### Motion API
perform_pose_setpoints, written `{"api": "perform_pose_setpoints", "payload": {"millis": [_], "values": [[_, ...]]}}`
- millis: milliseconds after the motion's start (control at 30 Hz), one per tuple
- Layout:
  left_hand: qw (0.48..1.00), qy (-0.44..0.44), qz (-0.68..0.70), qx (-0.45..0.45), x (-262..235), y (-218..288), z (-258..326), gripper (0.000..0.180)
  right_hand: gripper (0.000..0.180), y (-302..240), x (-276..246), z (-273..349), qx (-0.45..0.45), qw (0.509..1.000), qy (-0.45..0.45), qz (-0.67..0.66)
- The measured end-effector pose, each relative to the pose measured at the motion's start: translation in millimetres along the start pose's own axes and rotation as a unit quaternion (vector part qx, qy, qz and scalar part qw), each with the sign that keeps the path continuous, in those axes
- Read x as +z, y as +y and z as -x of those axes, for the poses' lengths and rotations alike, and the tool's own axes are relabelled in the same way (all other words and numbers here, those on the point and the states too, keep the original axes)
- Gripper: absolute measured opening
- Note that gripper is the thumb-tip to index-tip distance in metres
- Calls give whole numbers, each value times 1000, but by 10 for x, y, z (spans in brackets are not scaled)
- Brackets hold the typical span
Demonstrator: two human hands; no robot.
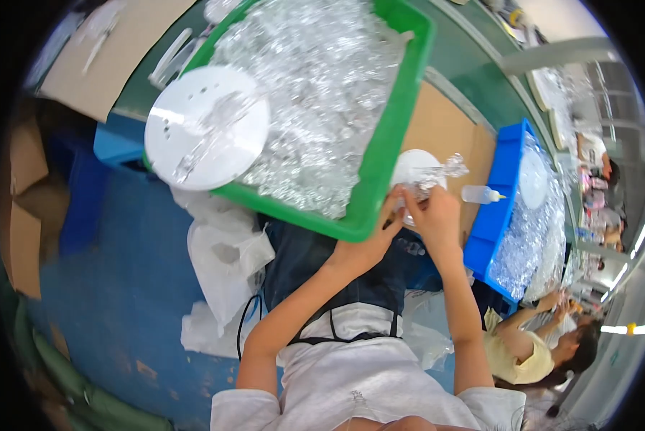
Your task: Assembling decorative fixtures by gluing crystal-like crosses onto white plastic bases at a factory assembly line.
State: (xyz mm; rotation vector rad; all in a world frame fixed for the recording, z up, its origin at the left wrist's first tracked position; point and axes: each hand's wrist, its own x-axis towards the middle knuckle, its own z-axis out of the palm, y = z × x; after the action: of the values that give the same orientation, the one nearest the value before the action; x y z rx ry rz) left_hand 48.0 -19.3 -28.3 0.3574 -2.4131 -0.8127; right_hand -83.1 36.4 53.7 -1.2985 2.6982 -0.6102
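My left hand point(377, 233) and my right hand point(436, 215) meet beside the green bin, fingers pinched together on a small clear plastic piece point(409, 218). Its exact kind is hidden by my fingers. Just beyond them lies a white round disc point(413, 162), with a shiny clear plastic part point(454, 167) sticking out past its right edge. A small squeeze bottle point(476, 195) with a yellowish tip lies to the right of my right hand. Shiny clear plastic pieces point(308, 93) fill the green bin point(366, 205) at my left.
A larger white round plate point(166, 136) rests on the bin's left corner, bearing a long clear piece point(218, 136). At right, a blue bin point(496, 194) holds more clear pieces. White plastic bags point(225, 269) hang below. A person in a yellow top point(513, 352) works at far right.
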Motion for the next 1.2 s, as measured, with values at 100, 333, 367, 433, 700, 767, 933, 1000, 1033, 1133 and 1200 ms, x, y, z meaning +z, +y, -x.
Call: {"api": "perform_pose_setpoints", "payload": {"millis": [100, 333, 367, 433, 700, 767, 933, 1000, 1033, 1133, 1200], "values": [[999, -39, 19, -5, 20, -15, -35, 34, 37, -54, 18, -5, -36, 998, 5, 43], [997, -63, -53, -12, -46, 31, -46, 34, 29, 137, -1025, 469, 47, 993, -38, -98], [996, -67, -55, -7, -67, 26, -40, 34, 23, 267, -1277, 495, 72, 996, -12, -54], [995, -58, -85, 4, -79, 67, -88, 36, 22, 746, -1745, 576, 49, 994, 7, 98], [988, -63, -138, -10, -26, 117, -155, 38, 25, 1871, -1763, 346, 109, 926, -186, 309], [988, -65, -142, -12, -15, 113, -146, 37, 21, 1899, -1844, 278, 138, 946, -174, 235], [988, -69, -138, -19, -8, 124, -150, 37, 15, 2166, -1938, 327, 97, 992, 6, 78], [988, -64, -136, -17, -28, 114, -142, 35, 16, 2021, -1961, 363, 111, 992, 61, 3], [988, -63, -140, -21, -54, 123, -132, 35, 17, 1930, -1952, 400, 126, 983, 116, -72], [999, -21, -10, -43, -209, 301, -125, 35, 14, 1491, -1692, 654, 122, 945, 158, -259], [979, 7, 187, -75, -318, 572, -207, 39, 12, 954, -1343, 775, 127, 909, 150, -368]]}}
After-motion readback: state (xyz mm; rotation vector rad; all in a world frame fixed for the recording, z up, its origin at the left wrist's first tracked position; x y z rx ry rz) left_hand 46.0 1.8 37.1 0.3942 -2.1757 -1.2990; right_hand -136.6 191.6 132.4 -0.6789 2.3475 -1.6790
